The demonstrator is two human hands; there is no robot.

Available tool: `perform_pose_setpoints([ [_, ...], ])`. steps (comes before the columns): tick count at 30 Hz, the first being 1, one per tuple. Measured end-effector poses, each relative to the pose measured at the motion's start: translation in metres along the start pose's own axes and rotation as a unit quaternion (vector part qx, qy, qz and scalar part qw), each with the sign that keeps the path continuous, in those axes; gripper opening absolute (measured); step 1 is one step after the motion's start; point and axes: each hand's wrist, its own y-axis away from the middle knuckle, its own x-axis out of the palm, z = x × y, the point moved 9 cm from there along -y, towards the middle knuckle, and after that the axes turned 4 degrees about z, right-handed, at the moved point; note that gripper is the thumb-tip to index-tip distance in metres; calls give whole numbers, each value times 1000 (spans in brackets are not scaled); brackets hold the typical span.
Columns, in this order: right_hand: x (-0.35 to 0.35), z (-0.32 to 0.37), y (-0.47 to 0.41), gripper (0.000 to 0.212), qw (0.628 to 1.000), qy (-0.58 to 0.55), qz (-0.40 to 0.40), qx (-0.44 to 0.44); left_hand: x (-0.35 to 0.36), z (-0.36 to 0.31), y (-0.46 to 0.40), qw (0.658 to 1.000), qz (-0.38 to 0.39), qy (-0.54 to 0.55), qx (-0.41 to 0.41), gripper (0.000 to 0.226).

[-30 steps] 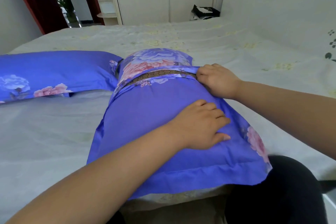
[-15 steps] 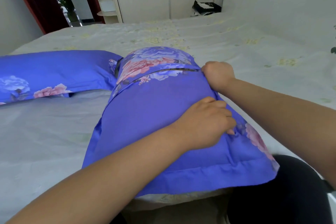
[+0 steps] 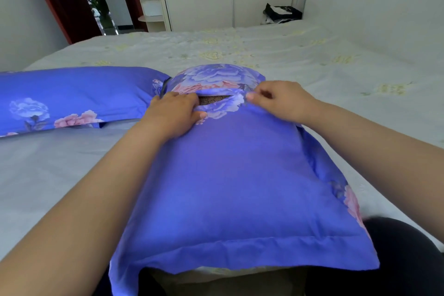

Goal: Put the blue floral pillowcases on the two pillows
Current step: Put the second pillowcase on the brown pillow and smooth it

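A pillow in a blue floral pillowcase (image 3: 240, 175) lies lengthwise on the bed in front of me. Near its far end the case's flap gapes, and a strip of the brown inner pillow (image 3: 213, 99) shows through the slit. My left hand (image 3: 173, 115) grips the flap's edge at the left of the slit. My right hand (image 3: 281, 101) pinches the same edge at the right. A second pillow in a matching blue floral case (image 3: 72, 96) lies crosswise to the left.
The bed (image 3: 312, 60) with a pale patterned sheet stretches ahead, its white headboard (image 3: 372, 2) on the right. A black bag (image 3: 281, 13) sits past the far edge. White wardrobe doors and a shelf stand behind. My dark-clothed knee (image 3: 396, 259) is at lower right.
My left hand has left the middle of the pillow and moved up to the flap's left side. The slit, nearly closed half a second ago, shows the brown pillow again.
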Motion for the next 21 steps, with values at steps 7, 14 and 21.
perform_pose_setpoints([
  [7,3,54,19,15,953,160,-109,-235,-8,24,-3,998,-62,9,3,12],
  [14,27,12,8,21,891,450,-34,-50,20,26,0,986,-145,-43,-67,30],
  [21,28,-20,10,22,888,448,22,98,48,66,-2,993,74,-51,-82,7],
])
